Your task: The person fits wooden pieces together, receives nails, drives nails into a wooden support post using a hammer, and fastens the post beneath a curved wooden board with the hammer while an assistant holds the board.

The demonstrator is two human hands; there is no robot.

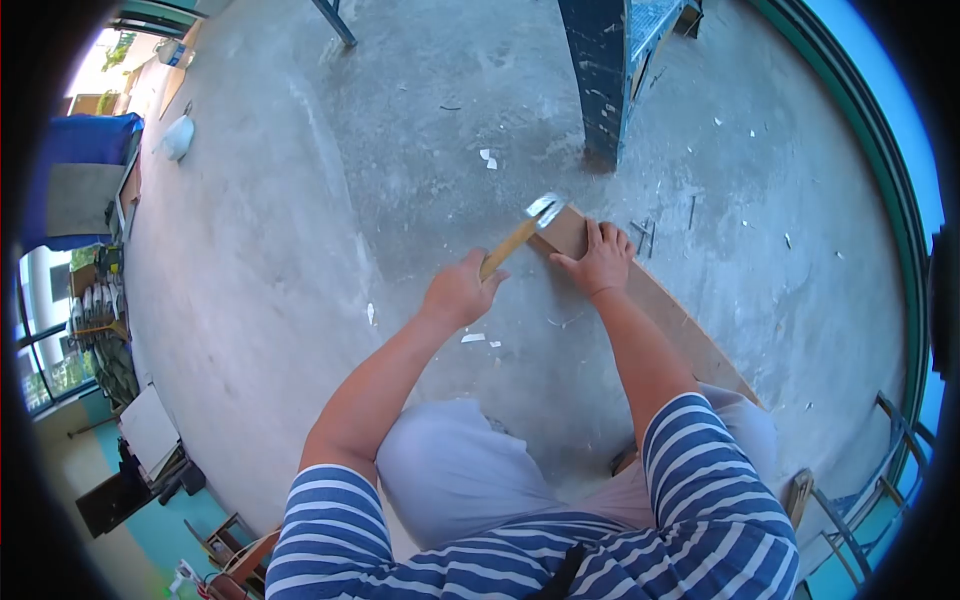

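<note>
My left hand (460, 292) is closed around the wooden handle of a claw hammer (513, 243). Its metal head sits at the far end of a long wooden board (690, 335); whether it touches the wood I cannot tell. My right hand (603, 262) grips across the board near that same end, thumb on the near side and fingers over the far edge. The board runs back toward my right knee. Thin nail-like pieces (645, 237) lie on the floor just beyond my right hand.
Ahead stands a dark metal leg of a frame (600, 110), with another thin leg (336, 22) farther left. White scraps (488, 159) dot the concrete floor (260, 240). A white bag (178, 138) lies at far left; a metal frame (850, 520) stands at lower right.
</note>
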